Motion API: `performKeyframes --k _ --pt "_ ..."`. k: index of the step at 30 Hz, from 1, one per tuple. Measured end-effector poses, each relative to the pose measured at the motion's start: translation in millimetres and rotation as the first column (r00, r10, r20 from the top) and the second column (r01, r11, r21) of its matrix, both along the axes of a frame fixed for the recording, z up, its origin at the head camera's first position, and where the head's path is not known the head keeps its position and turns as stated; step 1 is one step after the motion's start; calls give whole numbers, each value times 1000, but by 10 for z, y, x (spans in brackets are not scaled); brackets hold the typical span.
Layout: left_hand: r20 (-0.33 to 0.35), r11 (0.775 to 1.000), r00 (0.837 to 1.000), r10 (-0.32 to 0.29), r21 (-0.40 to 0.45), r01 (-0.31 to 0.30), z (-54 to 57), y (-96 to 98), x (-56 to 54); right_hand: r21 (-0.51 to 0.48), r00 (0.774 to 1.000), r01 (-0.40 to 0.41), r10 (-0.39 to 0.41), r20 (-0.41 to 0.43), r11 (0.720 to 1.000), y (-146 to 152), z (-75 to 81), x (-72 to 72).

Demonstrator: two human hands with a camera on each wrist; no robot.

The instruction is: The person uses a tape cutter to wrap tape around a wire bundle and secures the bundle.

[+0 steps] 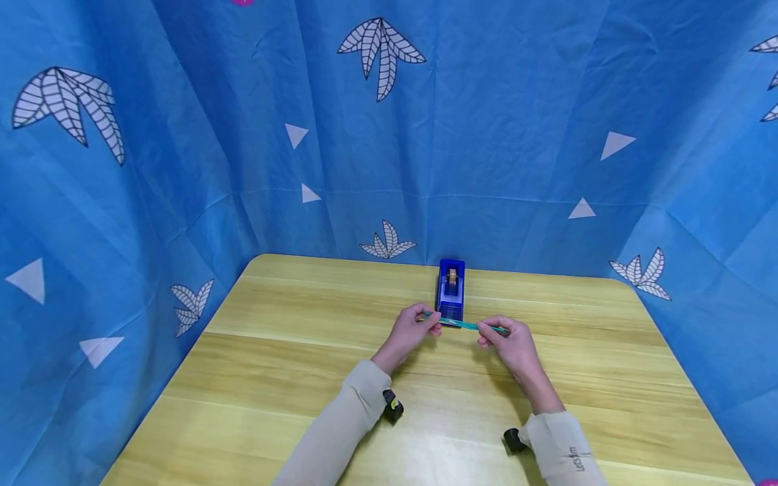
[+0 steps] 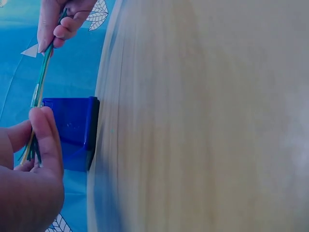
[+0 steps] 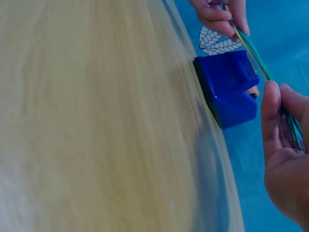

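Note:
A bundle of thin green and yellow wires stretches between my two hands above the table. My left hand pinches one end between thumb and fingers, and loose wire tips fan out below that grip in the left wrist view. At the other end, my right hand pinches the wires, with several tips sticking out past the palm. A shiny, pale patch shows on the bundle close to the left fingertips. Just behind the bundle stands a blue tape dispenser holding a small roll of tape.
The wood-patterned table has rounded far corners. A blue curtain with white leaves and triangles hangs along its back and both sides. Small black cameras are strapped at both sleeve cuffs.

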State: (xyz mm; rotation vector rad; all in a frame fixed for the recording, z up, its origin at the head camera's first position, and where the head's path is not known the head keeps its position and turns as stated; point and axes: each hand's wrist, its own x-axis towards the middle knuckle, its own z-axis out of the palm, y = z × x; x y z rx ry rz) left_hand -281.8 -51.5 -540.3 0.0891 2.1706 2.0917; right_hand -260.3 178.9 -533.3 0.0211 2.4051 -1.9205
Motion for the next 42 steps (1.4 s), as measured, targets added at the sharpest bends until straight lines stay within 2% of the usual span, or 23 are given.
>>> performKeyframes --k 6,16,18,21,26,29,32,42 --pt "-28 999 999 18 31 -17 8 11 -7 15 1000 4 -4 -16 1000 -21 1 3" --pt "-79 1000 997 8 -6 -9 9 21 -30 18 1000 1 -1 12 1000 -39 9 -7" --pt "-84 999 996 -5 -44 1 -3 14 -36 38 1000 -2 1 9 999 -30 15 -7" --pt "-117 989 993 -30 -147 12 2 -5 -39 66 1000 6 -7 6 998 -14 18 -12" --pt "-207 954 974 -95 -300 29 70 -36 -69 85 1000 0 0 0 996 9 21 -29" --pt "-235 936 961 -145 -348 56 94 -40 -99 93 1000 -8 9 -9 996 16 18 -36" --pt "-231 929 958 -171 -361 79 85 -36 -134 102 1000 -8 10 -17 995 17 9 -42" --pt "-191 948 963 -188 -293 127 31 -21 -199 119 999 -17 20 -30 993 22 -11 -37"
